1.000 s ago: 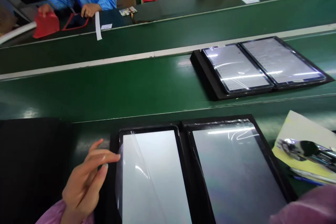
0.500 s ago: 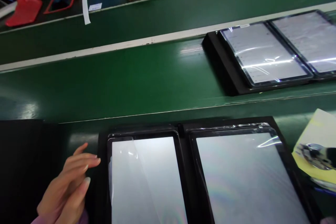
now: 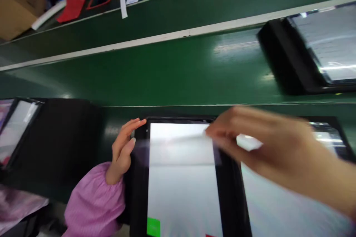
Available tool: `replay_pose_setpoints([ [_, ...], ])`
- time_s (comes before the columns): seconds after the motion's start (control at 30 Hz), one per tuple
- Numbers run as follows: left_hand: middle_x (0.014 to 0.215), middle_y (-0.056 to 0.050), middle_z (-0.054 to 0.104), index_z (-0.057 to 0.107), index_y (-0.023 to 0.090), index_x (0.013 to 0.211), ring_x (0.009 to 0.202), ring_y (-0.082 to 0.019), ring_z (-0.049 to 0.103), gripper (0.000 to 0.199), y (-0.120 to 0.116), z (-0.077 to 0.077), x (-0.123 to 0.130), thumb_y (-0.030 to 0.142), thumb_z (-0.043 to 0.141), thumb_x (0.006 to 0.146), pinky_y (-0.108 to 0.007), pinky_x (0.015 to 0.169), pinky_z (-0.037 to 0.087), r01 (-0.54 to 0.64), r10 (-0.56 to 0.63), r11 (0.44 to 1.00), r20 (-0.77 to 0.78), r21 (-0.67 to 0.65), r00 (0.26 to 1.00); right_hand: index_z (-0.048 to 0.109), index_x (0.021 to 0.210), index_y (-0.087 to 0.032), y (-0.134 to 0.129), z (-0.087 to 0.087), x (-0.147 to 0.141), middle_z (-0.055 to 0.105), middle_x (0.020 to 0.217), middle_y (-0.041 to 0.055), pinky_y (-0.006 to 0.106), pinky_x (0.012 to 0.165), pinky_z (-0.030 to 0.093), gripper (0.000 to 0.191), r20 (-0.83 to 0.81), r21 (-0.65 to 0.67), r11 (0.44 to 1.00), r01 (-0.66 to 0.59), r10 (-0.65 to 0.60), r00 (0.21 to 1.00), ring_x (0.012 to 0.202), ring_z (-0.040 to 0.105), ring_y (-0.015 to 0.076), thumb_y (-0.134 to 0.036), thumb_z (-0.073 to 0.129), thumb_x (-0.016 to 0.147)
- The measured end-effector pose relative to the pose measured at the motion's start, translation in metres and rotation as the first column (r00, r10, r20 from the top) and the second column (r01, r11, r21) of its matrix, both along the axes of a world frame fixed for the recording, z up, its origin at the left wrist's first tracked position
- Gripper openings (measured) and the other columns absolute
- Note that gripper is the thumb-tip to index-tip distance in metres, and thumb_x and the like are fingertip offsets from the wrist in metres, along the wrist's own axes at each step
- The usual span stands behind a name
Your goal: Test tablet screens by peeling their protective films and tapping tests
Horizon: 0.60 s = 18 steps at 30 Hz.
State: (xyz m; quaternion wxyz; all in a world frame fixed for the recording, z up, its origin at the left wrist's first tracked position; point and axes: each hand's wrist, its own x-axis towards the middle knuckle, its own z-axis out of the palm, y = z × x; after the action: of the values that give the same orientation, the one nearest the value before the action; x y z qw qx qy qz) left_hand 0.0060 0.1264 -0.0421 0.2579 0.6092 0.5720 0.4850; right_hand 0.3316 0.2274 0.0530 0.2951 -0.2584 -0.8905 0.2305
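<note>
Head view: one tablet (image 3: 183, 192), screen lit white, green square (image 3: 153, 226) at lower left, placed front centre; one left hand (image 3: 122, 152), fingers loosely extended, grasping nothing, fingertips at tablet's upper left corner; one right hand (image 3: 275, 144), blurred, fingertips together near upper right corner, hold on clear film (image 3: 178, 153) cannot be told

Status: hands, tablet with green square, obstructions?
Left hand at top-left corner of tablet. Right hand blurred, pinching clear film over it. Tablet lit white. Right hand partly hides second tablet.
</note>
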Motion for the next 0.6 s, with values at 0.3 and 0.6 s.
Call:
replay_pose_setpoints([
  [0.3,0.137,-0.005,0.075,0.070,0.028,0.138,0.137,-0.023,0.065,0.035,0.004,-0.011,-0.001,0.030,0.060,0.105,-0.040,0.122,0.048,0.064,-0.071,0.997,0.261,0.034,0.963,0.079,0.089,-0.020,0.057,-0.001,0.007,0.073,0.082,0.0022,0.033,0.060,0.053,0.025,-0.280,-0.442,0.798,0.410,-0.557,0.782,0.064,0.067,0.0125,-0.040,0.093,0.084],
  [0.6,0.139,-0.005,0.074,0.072,0.029,0.135,0.144,-0.023,0.060,0.032,0.005,-0.005,0.000,0.029,0.060,0.106,-0.041,0.124,0.048,0.082,-0.099,0.991,0.170,0.105,0.980,0.075,0.089,-0.017,0.024,0.009,0.003,0.073,0.089,0.0048,0.033,0.064,0.066,0.029,-0.307,-0.492,0.787,0.371,-0.556,0.772,0.071,0.072,0.0155,-0.039,0.093,0.083],
])
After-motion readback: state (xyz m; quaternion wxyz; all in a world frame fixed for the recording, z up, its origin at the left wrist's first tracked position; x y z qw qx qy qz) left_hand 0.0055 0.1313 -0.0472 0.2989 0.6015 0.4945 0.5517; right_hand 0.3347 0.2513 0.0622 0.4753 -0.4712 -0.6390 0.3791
